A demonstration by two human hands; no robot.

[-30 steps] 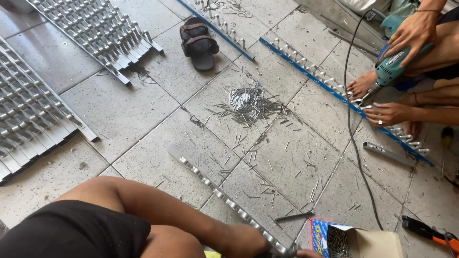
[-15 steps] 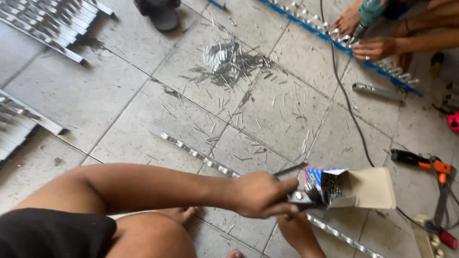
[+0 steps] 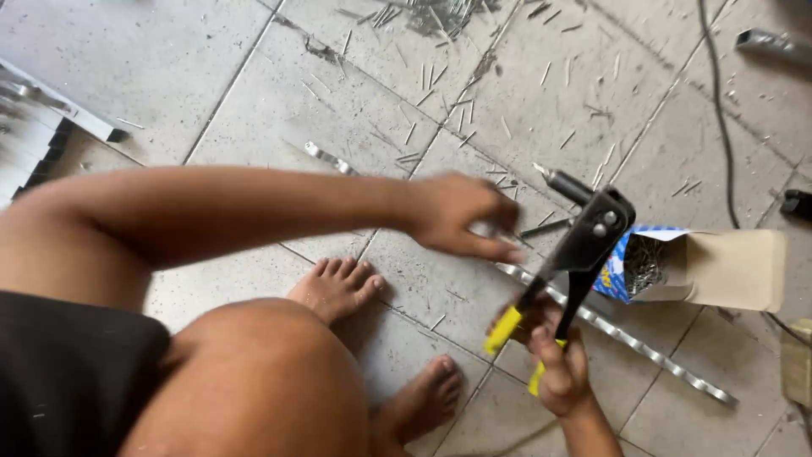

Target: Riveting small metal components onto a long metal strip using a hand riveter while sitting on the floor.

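The right hand grips a rivet gun by its two handles, fingers curled around the black-and-yellow grips, which stand a little apart. The gun points up and away from the person, its black head and steel nose tilted toward the upper left, above the floor.

The left hand reaches across from the left, its arm stretched over the knee. Its fingers lie close together and extend toward the gun's head; the fingertips are blurred, so it is not possible to tell whether they pinch anything. The hand is just beside the gun, not clearly touching it.

Below both hands a long metal strip with holes runs diagonally across the tile floor, passing under the gun. Just right of the gun lies an open cardboard box, blue at its mouth, with thin metal rivets showing inside.

The person's two bare feet rest on the tiles near the strip. Spent metal pins are scattered over the floor, thickest at the top edge. A black cable crosses the upper right, and slotted metal rails lie at the far left.
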